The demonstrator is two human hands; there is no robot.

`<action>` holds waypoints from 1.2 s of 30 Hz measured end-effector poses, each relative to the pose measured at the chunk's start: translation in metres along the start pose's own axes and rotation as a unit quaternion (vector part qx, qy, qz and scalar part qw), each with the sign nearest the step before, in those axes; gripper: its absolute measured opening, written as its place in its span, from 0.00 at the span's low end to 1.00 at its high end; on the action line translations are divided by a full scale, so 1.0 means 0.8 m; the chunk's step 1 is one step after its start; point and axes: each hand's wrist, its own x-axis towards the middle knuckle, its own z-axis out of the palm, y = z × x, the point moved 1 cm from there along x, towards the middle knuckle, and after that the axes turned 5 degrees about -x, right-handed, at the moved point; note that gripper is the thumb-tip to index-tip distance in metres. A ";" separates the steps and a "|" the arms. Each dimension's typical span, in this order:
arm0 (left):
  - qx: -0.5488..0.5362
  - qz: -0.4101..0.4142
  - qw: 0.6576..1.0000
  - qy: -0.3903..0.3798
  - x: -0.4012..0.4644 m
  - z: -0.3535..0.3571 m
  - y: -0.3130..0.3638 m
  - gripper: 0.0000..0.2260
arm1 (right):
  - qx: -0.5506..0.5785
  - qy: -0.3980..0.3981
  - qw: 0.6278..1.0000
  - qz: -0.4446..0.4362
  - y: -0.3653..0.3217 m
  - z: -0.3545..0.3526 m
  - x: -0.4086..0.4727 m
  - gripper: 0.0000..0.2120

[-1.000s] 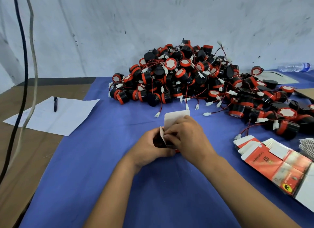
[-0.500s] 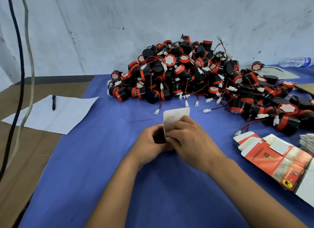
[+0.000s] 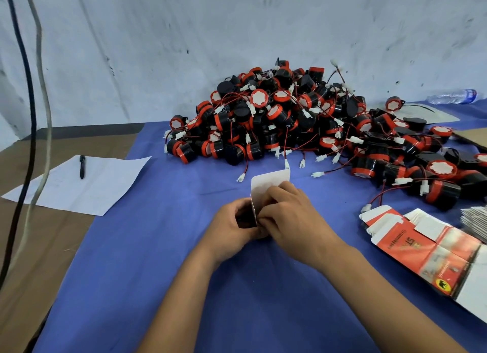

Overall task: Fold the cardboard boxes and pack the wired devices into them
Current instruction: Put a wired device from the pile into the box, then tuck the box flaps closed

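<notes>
Holding a small cardboard box (image 3: 268,194) between them, both hands work just above the blue-covered counter (image 3: 158,247). The left hand (image 3: 232,226) curls its fingers around the box's near-left side, where a dark shape, probably a wired device already inside, shows in the gap under the fingers. The right hand (image 3: 287,215) lies over the box from the right, its fingers bent and pinching the cardboard at the edge of the opening.

Compared with a second ago, the hands have barely shifted; the white flap stood up beyond the right hand's knuckles then too, and it stands about the same now. The grip looks a little tighter around the opening, so I judge the device is being seated and the flap has yet to be tucked down. The box is therefore loaded but not closed.

That flap points up and away from the person, toward the pile of black-and-red devices (image 3: 290,121) lying well beyond the hands. How the box's long axis runs I cannot tell, since the hands cover most of it; the visible flap's length runs away from the wrists.

To the right of the right hand, well apart, lies a stack of flat unfolded boxes (image 3: 421,242). Far to the left of the left hand a sheet of paper (image 3: 87,186) carries a pen (image 3: 82,166).
</notes>
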 end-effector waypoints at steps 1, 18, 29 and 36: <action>0.001 0.001 1.000 -0.002 0.000 0.000 0.000 0.19 | -0.013 -0.006 1.000 -0.005 0.001 0.000 0.000 0.16; 0.004 -0.043 0.999 0.010 -0.003 -0.013 -0.003 0.27 | 0.545 0.044 0.800 0.247 0.053 0.042 -0.014 0.09; -0.131 -0.100 0.981 0.098 0.003 0.006 -0.006 0.08 | 0.502 0.133 0.843 0.140 0.044 0.052 -0.010 0.18; -0.077 -0.054 0.982 0.163 0.003 0.022 -0.005 0.16 | 0.517 0.076 0.845 0.115 0.047 0.046 -0.017 0.10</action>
